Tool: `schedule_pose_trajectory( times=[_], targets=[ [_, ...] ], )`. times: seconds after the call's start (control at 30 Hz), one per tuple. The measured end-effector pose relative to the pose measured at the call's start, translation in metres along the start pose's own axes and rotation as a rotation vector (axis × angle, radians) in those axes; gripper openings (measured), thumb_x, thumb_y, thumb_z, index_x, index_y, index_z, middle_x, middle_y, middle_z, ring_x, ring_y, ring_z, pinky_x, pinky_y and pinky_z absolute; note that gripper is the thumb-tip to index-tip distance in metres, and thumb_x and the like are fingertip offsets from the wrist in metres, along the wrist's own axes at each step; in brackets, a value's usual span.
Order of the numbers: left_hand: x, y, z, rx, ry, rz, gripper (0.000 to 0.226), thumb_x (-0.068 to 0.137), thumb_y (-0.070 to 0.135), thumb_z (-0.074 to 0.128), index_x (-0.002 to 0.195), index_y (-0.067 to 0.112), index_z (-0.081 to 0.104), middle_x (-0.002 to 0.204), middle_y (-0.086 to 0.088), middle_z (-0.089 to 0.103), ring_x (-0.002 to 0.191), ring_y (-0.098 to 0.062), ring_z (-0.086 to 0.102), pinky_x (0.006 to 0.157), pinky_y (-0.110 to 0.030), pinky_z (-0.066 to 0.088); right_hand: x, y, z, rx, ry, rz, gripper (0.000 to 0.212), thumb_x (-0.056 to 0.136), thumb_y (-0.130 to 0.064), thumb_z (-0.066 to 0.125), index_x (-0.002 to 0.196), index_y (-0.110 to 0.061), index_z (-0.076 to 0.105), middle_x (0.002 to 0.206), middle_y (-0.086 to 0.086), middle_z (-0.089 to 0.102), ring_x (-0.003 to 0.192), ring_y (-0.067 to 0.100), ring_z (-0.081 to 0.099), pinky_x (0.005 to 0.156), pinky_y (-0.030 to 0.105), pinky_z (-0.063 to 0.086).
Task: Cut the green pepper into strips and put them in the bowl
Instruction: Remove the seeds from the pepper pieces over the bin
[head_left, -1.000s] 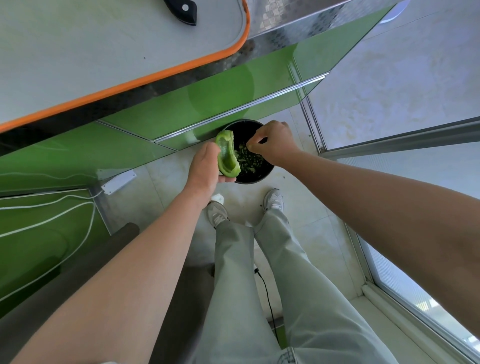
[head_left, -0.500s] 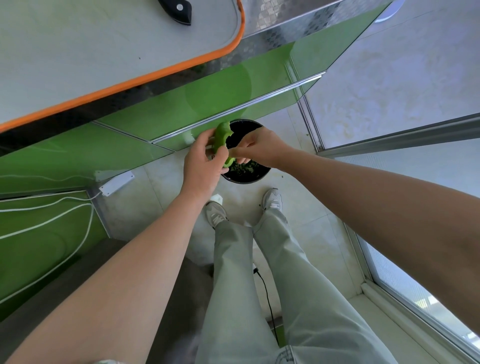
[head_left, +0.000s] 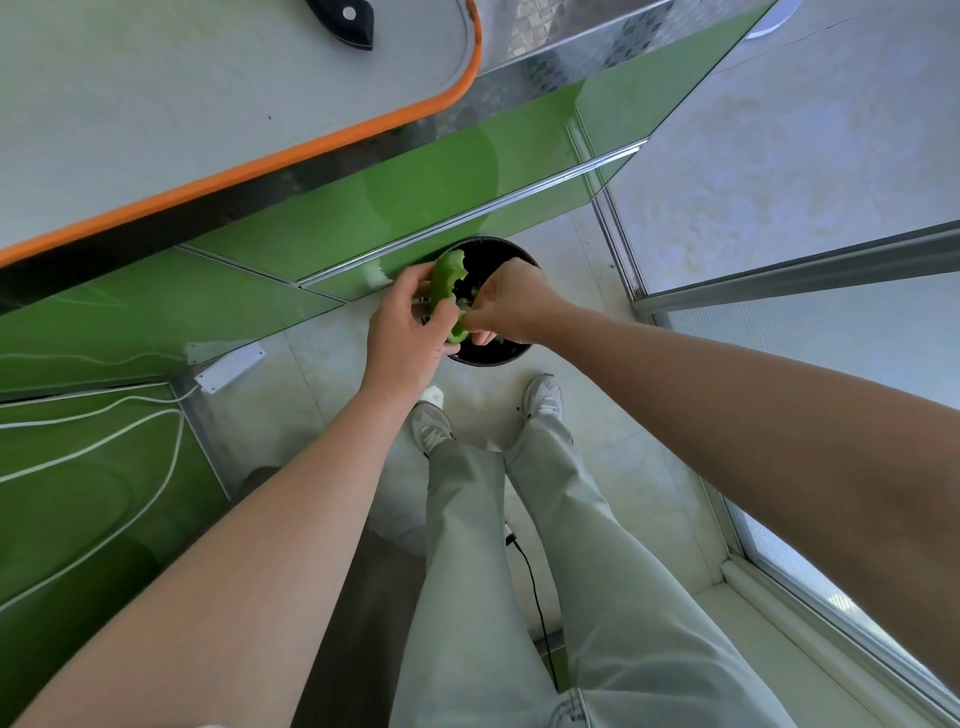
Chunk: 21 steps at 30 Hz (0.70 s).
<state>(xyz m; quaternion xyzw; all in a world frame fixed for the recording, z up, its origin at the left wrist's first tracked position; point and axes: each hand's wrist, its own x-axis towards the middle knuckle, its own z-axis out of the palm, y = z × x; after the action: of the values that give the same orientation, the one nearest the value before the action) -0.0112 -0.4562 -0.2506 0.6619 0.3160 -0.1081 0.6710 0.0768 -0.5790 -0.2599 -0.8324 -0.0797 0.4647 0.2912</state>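
The left hand (head_left: 402, 332) is curled round a green pepper half (head_left: 447, 280), gripping it upright over the black bin (head_left: 501, 358) on the floor (head_left: 322, 395), just toward 12 o'clock from centre. The right hand (head_left: 511, 306) pinches at the half's lower inner edge, probably on pith or seeds, though the detail is too small to be sure. Short pulls toward 3 o'clock should drop scraps inside the rim, leaving the wall whole for slicing on the cutting board (head_left: 208, 104) at 11 o'clock.
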Motion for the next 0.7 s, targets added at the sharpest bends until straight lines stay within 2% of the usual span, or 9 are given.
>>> schedule_pose_trajectory(
  times=[0.1, 0.17, 0.23, 0.37, 0.43, 0.5, 0.57, 0.6, 0.7],
  targets=[
    [-0.001, -0.002, -0.001, -0.020, 0.019, -0.003, 0.036, 0.088, 0.013, 0.055, 0.124, 0.015, 0.056, 0.116, -0.017, 0.058, 0.100, -0.028, 0.065, 0.073, -0.044, 0.060, 0.000, -0.001, 0.005, -0.100, 0.089, -0.066, 0.013, 0.069, -0.018, 0.066, 0.065, -0.009, 0.074, 0.059, 0.000, 0.068, 0.048, 0.004, 0.052, 0.054, 0.023, 0.049],
    [0.000, -0.001, -0.001, -0.030, 0.026, -0.013, 0.035, 0.094, 0.007, 0.051, 0.129, 0.011, 0.053, 0.117, -0.016, 0.057, 0.100, -0.025, 0.064, 0.075, -0.045, 0.060, 0.001, 0.001, 0.006, -0.120, 0.129, -0.101, 0.010, 0.064, -0.018, 0.067, 0.062, -0.010, 0.073, 0.058, 0.002, 0.067, 0.050, 0.009, 0.051, 0.054, 0.029, 0.050],
    [0.000, 0.002, -0.002, -0.057, 0.019, -0.029, 0.035, 0.098, 0.006, 0.045, 0.133, 0.009, 0.050, 0.112, -0.009, 0.058, 0.099, -0.020, 0.062, 0.078, -0.045, 0.060, 0.001, 0.006, 0.003, -0.082, 0.132, -0.116, 0.010, 0.065, -0.015, 0.065, 0.062, -0.010, 0.072, 0.057, -0.001, 0.067, 0.051, 0.009, 0.052, 0.057, 0.030, 0.053],
    [-0.001, 0.005, -0.004, -0.140, 0.039, -0.053, 0.038, 0.101, 0.006, 0.038, 0.136, 0.014, 0.047, 0.113, 0.003, 0.056, 0.101, -0.011, 0.060, 0.083, -0.042, 0.058, -0.003, 0.014, -0.010, 0.206, 0.201, -0.037, 0.020, 0.086, -0.012, 0.059, 0.078, 0.004, 0.068, 0.065, 0.006, 0.067, 0.036, -0.003, 0.045, 0.046, 0.011, 0.036],
    [-0.003, 0.004, -0.005, -0.145, 0.034, -0.060, 0.038, 0.101, 0.006, 0.038, 0.137, 0.013, 0.047, 0.115, 0.002, 0.056, 0.102, -0.011, 0.060, 0.085, -0.044, 0.057, -0.003, 0.021, -0.013, 0.225, 0.210, -0.014, 0.024, 0.092, -0.018, 0.059, 0.081, 0.002, 0.066, 0.063, 0.004, 0.064, 0.034, -0.003, 0.045, 0.043, 0.007, 0.034],
    [-0.003, 0.005, -0.003, -0.146, 0.024, -0.063, 0.038, 0.101, 0.006, 0.038, 0.138, 0.011, 0.046, 0.117, -0.001, 0.056, 0.101, -0.012, 0.061, 0.085, -0.046, 0.057, 0.001, 0.024, -0.012, 0.141, 0.172, -0.030, 0.019, 0.090, -0.021, 0.064, 0.082, -0.005, 0.068, 0.066, -0.004, 0.064, 0.047, -0.003, 0.052, 0.057, 0.013, 0.044],
    [-0.004, 0.007, -0.001, -0.148, 0.014, -0.061, 0.038, 0.100, 0.005, 0.039, 0.137, 0.012, 0.047, 0.114, 0.001, 0.057, 0.099, -0.010, 0.062, 0.086, -0.045, 0.057, 0.004, 0.021, -0.010, 0.114, 0.138, -0.042, 0.004, 0.085, -0.013, 0.066, 0.085, -0.010, 0.069, 0.075, -0.007, 0.066, 0.069, 0.004, 0.061, 0.075, 0.025, 0.051],
    [-0.004, 0.008, 0.001, -0.149, 0.009, -0.060, 0.038, 0.100, 0.005, 0.039, 0.137, 0.013, 0.047, 0.112, 0.002, 0.058, 0.099, -0.010, 0.062, 0.086, -0.045, 0.056, 0.005, 0.019, -0.009, 0.125, 0.128, -0.055, 0.007, 0.084, -0.012, 0.065, 0.087, -0.010, 0.071, 0.080, -0.005, 0.069, 0.076, 0.009, 0.064, 0.081, 0.028, 0.053],
    [-0.003, 0.009, 0.004, -0.139, -0.004, -0.058, 0.040, 0.100, 0.006, 0.040, 0.138, 0.014, 0.046, 0.113, 0.003, 0.058, 0.103, -0.011, 0.060, 0.088, -0.046, 0.055, 0.004, 0.008, -0.008, 0.123, 0.068, -0.091, 0.016, 0.084, -0.021, 0.066, 0.083, -0.007, 0.074, 0.079, 0.002, 0.073, 0.080, 0.014, 0.070, 0.082, 0.027, 0.055]
  ],
)
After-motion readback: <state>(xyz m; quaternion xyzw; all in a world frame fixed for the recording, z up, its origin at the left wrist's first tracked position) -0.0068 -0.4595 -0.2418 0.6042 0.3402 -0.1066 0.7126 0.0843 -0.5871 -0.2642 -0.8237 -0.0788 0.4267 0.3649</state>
